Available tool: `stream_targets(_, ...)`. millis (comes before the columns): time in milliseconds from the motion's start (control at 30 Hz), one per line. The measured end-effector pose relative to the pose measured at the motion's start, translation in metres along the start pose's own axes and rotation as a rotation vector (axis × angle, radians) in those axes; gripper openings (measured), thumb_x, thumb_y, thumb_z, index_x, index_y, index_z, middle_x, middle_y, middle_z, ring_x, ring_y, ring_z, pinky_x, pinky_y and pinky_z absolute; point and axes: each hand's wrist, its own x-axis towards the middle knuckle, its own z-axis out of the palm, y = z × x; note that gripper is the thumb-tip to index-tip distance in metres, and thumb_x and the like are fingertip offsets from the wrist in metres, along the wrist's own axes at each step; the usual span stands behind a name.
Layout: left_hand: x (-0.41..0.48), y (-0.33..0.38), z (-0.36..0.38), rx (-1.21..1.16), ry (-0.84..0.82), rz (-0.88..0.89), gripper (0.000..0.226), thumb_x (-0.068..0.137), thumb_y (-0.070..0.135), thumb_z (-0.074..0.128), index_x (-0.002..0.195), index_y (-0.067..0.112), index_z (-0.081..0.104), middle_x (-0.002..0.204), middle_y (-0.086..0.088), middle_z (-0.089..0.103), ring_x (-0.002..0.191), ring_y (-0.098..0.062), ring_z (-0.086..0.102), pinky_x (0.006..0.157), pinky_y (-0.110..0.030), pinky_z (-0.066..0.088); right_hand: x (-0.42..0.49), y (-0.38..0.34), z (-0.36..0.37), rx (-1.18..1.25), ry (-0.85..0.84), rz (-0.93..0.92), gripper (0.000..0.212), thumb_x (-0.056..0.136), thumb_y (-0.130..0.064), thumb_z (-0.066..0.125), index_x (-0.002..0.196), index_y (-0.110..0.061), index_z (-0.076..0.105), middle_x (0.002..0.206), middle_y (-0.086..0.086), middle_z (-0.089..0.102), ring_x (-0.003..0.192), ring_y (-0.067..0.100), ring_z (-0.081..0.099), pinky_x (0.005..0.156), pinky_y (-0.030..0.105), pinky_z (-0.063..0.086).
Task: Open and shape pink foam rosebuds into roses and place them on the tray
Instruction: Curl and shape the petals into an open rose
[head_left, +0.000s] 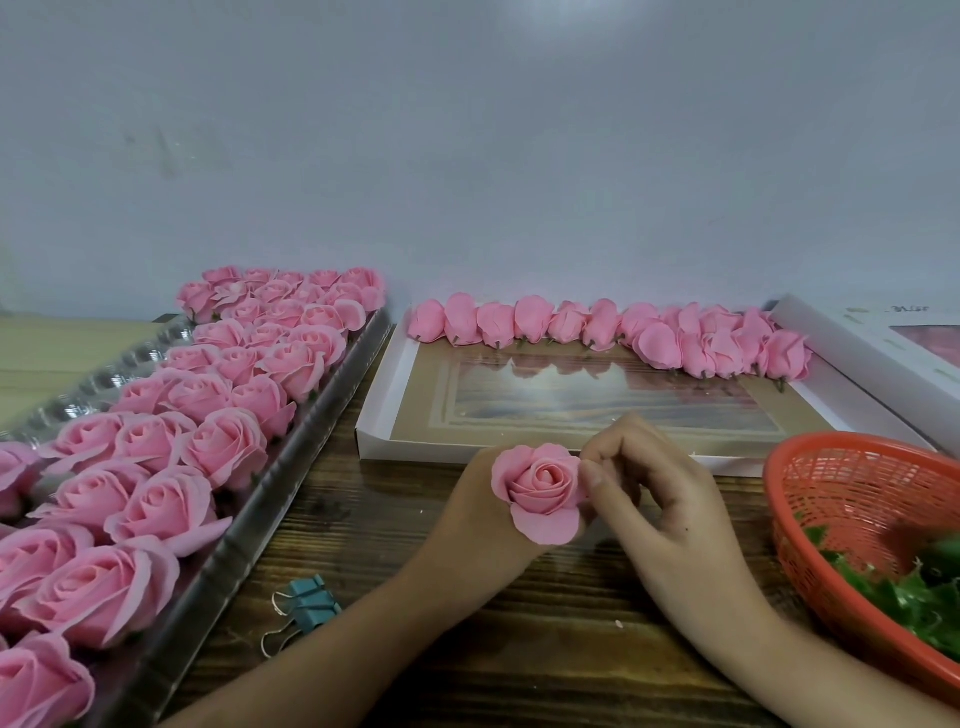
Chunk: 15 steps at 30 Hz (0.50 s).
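A pink foam rose (540, 491) with its petals spread is held from below by my left hand (478, 512), just in front of the box. My right hand (657, 486) pinches the rose's right outer petal between thumb and forefinger. A row of closed pink rosebuds (608, 332) lies along the far side of a shallow white box (374, 415). On the left, a long clear plastic tray (291, 452) holds several rows of opened roses (223, 441).
A red mesh basket (810, 499) with green leaf parts (904, 592) sits at the right edge. A teal binder clip (306, 605) lies on the dark wooden table (519, 649). A white box lid (852, 343) lies at the far right. A pale wall stands behind.
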Motion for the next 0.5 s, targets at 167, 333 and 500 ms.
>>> stream_targets(167, 0.0, -0.002, 0.0, -0.013, 0.049, 0.016, 0.03, 0.062, 0.021, 0.069, 0.057, 0.05, 0.061, 0.061, 0.028, 0.059, 0.061, 0.008, 0.055, 0.058, -0.005, 0.043, 0.0, 0.0, -0.001, -0.012, 0.005, 0.013, 0.022, 0.083, -0.03, 0.051, 0.068, -0.013, 0.053, 0.062, 0.001, 0.047, 0.06, 0.011, 0.042, 0.056, 0.025, 0.034)
stream_targets(333, 0.0, -0.007, -0.003, 0.008, 0.052, -0.047, 0.047, 0.07, -0.007, 0.074, 0.061, 0.034, 0.053, 0.062, 0.031, 0.06, 0.065, 0.011, 0.055, 0.063, -0.004, 0.043, -0.001, 0.0, -0.001, -0.025, -0.014, 0.011, 0.019, 0.079, -0.028, 0.05, 0.066, -0.015, 0.05, 0.06, -0.003, 0.043, 0.058, 0.01, 0.039, 0.056, 0.027, 0.032)
stream_targets(500, -0.01, -0.003, -0.002, -0.004, 0.155, -0.103, 0.057, 0.069, 0.002, 0.076, 0.085, 0.045, 0.042, 0.077, 0.026, 0.055, 0.075, 0.026, 0.051, 0.066, 0.003, 0.04, -0.001, 0.0, -0.002, -0.014, -0.022, 0.002, 0.02, 0.089, -0.033, 0.053, 0.076, -0.018, 0.056, 0.068, -0.003, 0.052, 0.061, 0.014, 0.045, 0.057, 0.022, 0.036)
